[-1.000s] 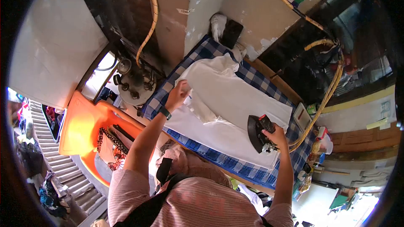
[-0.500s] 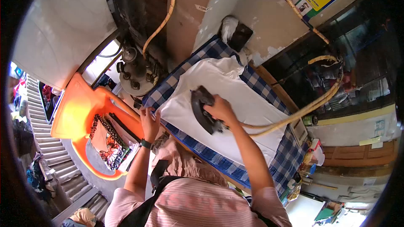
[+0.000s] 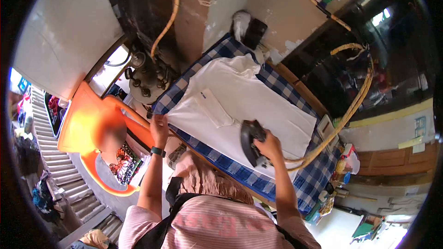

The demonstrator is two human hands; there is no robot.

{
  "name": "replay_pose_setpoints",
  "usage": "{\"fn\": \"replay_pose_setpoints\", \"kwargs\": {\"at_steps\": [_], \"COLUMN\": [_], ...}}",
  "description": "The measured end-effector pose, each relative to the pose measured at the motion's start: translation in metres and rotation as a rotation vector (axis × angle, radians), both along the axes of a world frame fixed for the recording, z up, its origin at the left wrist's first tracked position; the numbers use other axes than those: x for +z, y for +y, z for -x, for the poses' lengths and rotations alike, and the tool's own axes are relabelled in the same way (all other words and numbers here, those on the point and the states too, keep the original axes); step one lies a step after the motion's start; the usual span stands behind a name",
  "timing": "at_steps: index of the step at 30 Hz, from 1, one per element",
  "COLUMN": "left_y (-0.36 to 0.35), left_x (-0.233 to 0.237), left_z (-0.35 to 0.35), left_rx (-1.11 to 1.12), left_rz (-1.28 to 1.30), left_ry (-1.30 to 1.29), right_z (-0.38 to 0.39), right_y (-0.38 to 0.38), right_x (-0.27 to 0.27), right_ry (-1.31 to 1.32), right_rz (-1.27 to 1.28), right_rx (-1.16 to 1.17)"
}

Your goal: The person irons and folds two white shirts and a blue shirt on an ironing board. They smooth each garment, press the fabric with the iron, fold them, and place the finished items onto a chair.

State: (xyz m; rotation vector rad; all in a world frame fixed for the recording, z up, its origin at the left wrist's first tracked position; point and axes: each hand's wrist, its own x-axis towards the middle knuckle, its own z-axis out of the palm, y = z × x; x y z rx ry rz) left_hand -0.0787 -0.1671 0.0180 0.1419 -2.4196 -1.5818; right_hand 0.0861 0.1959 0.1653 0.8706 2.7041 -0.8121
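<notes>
A white T-shirt (image 3: 272, 106) lies spread over a blue-and-white checked cloth (image 3: 182, 85) on the ironing table. Its sleeve (image 3: 214, 110), with a small dark mark, rests across the front. My right hand (image 3: 270, 147) is wrapped around the handle of a dark clothes iron (image 3: 249, 140), which sits on the shirt's near right part. Hoses run from the iron toward the right. At the table's left edge, the fingers of my left hand (image 3: 159, 128) pinch the shirt's left corner.
An orange plastic chair (image 3: 78, 124) to the left carries folded patterned clothes (image 3: 123, 166). Behind it stands a metal boiler (image 3: 140, 78) with valves. A yellow hose (image 3: 364, 94) loops at the right. Small items (image 3: 348, 161) crowd the table's right end.
My right hand has moved the iron right and closer to my body. The sleeve on the shirt's left part now shows. My left hand has closed on the shirt's corner.
</notes>
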Motion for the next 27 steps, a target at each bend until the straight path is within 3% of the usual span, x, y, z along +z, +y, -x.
{"fn": "replay_pose_setpoints", "kwargs": {"at_steps": [1, 2, 3, 4, 5, 6, 7, 10, 12, 14, 15, 16, 18, 20, 22, 23, 24, 25, 26, 27], "left_y": [-0.003, -0.011, -0.011, -0.009, -0.004, 0.002, 0.004, 0.049, 0.08, 0.11, 0.123, 0.135, 0.159, 0.176, 0.196, 0.207, 0.222, 0.24, 0.25, 0.265], "left_x": [0.003, -0.01, -0.004, 0.007, 0.016, 0.02, 0.011, 0.036, 0.038, 0.031, 0.024, 0.018, 0.023, 0.021, 0.016, 0.012, -0.001, -0.019, -0.028, -0.016], "left_z": [0.004, 0.012, 0.017, 0.022, 0.028, 0.034, 0.045, 0.061, 0.078, 0.097, 0.108, 0.12, 0.133, 0.154, 0.176, 0.188, 0.202, 0.216, 0.23, 0.229], "left_rx": [-0.001, -0.002, 0.032, 0.062, 0.066, 0.07, 0.044, -0.047, -0.138, -0.222, -0.292, -0.354, -0.338, -0.486, -0.512, -0.548, -0.546, -0.537, -0.527, -0.512], "left_rz": [0.008, 0.185, 0.277, 0.365, 0.43, 0.492, 0.545, 0.456, 0.487, 0.515, 0.546, 0.577, 0.545, 0.56, 0.549, 0.536, 0.541, 0.595, 0.649, 0.741], "left_ry": [-0.007, 0.143, 0.187, 0.233, 0.286, 0.34, 0.367, 0.307, 0.338, 0.361, 0.386, 0.411, 0.351, 0.438, 0.402, 0.372, 0.365, 0.427, 0.49, 0.347], "right_z": [-0.034, -0.068, -0.093, -0.105, -0.142, -0.165, -0.187, -0.24, -0.259, -0.253, -0.263, -0.271, -0.275, -0.266, -0.226, -0.183, -0.16, -0.14, -0.115, -0.091], "right_y": [0.029, 0.052, 0.069, 0.074, 0.114, 0.134, 0.15, 0.197, 0.228, 0.238, 0.252, 0.263, 0.276, 0.281, 0.259, 0.248, 0.257, 0.27, 0.29, 0.308], "right_x": [-0.025, -0.029, -0.021, 0.014, -0.02, -0.018, -0.014, -0.019, -0.029, -0.005, -0.015, -0.026, -0.038, -0.026, 0.017, 0.052, 0.04, 0.017, -0.018, -0.053], "right_ry": [0.082, 0.158, 0.125, -0.007, -0.003, -0.081, 0.007, 0.281, 0.214, 0.156, 0.13, 0.134, 0.115, 0.01, -0.415, -0.282, -0.121, 0.042, 0.107, 0.171], "right_rz": [0.008, -0.083, 0.116, 0.135, 0.14, 0.139, 0.162, 0.27, 0.26, 0.098, -0.19, -0.195, -0.494, -0.451, -0.66, -0.517, -0.626, -0.726, -0.669, -0.611], "right_rx": [-0.085, -0.135, -0.337, -0.49, -0.534, -0.641, -0.736, -0.875, -0.94, -0.846, -0.698, -0.704, -0.535, -0.53, -0.469, -0.435, -0.314, -0.192, -0.145, -0.097]}}
